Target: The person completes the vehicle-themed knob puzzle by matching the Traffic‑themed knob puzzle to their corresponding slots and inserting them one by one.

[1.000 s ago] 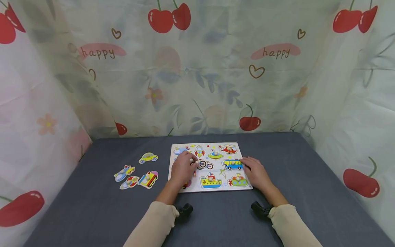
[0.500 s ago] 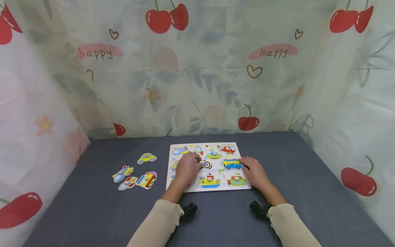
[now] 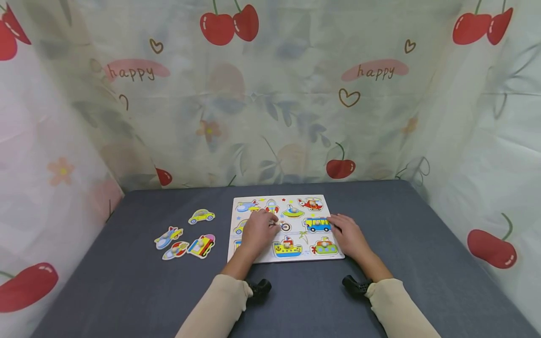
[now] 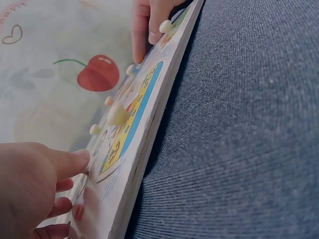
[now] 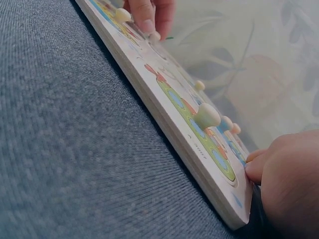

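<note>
In the head view, the left hand (image 3: 259, 230) is pinching the bicycle piece (image 3: 286, 226) on the board (image 3: 306, 253) between both hands; the right hand (image 3: 347, 232), fingers loosely extended, is touching its edge. "Happy" is showing twice on the cloth (image 3: 279, 75) beyond. In the left wrist view, worktop (image 4: 239, 119) is stretching nearside.

Well behind the left fingers (image 3: 268, 216), a plain cream sleeve (image 3: 215, 307) covers the arm. Its cuff (image 3: 237, 285) is loose and wrinkled and ends short of the hand. Behind the right fingers (image 3: 339, 221) comes a matching sleeve (image 3: 401, 307), its cuff (image 3: 379, 290) equally soft and creased. Back from the left fingers, at the cuff's inner edge, is a black fitting (image 3: 260, 288), stubby and curved, with a rounded end. Its twin (image 3: 354, 286) lies back from the right fingers; any fine markings are too small to read.
</note>
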`<state>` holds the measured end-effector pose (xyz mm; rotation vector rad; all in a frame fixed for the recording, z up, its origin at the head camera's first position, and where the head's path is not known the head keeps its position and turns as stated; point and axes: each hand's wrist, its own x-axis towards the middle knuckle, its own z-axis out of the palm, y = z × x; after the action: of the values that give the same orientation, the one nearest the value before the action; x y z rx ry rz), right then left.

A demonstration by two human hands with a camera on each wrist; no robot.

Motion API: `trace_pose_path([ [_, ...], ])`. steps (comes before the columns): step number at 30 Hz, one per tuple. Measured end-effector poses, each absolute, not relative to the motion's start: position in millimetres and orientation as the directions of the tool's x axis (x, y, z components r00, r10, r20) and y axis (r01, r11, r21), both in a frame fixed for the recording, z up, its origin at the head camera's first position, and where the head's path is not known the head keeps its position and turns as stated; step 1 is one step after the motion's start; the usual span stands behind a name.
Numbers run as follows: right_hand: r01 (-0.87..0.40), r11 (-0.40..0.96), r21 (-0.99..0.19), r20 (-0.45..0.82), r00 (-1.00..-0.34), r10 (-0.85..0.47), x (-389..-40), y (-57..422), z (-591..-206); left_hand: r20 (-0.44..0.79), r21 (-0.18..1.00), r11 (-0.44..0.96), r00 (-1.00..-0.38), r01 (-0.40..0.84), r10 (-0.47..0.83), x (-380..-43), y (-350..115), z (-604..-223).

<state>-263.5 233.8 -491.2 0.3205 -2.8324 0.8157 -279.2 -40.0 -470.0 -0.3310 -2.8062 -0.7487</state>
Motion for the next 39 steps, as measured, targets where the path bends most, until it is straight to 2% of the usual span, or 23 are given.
trace_pose_path([
  [7,-0.261,0.824,-0.503,0.234,-0.959,-0.161,-263.4,233.5,-491.1,0.258,0.455,0.847,-0.951,0.274,0.170,-277.2,-41.9,-467.9],
  [17,-0.256,0.824,-0.505,0.236,-0.960,-0.154,-263.9,232.7,-491.0,0.195,0.540,0.809,-0.969,0.233,0.149,-272.8,-56.3,-452.7],
  [39,-0.263,0.826,-0.498,0.232,-0.959,-0.165,-264.7,233.9,-492.1,0.262,0.592,0.745,-0.948,0.308,0.183,-242.2,-102.8,-425.0],
])
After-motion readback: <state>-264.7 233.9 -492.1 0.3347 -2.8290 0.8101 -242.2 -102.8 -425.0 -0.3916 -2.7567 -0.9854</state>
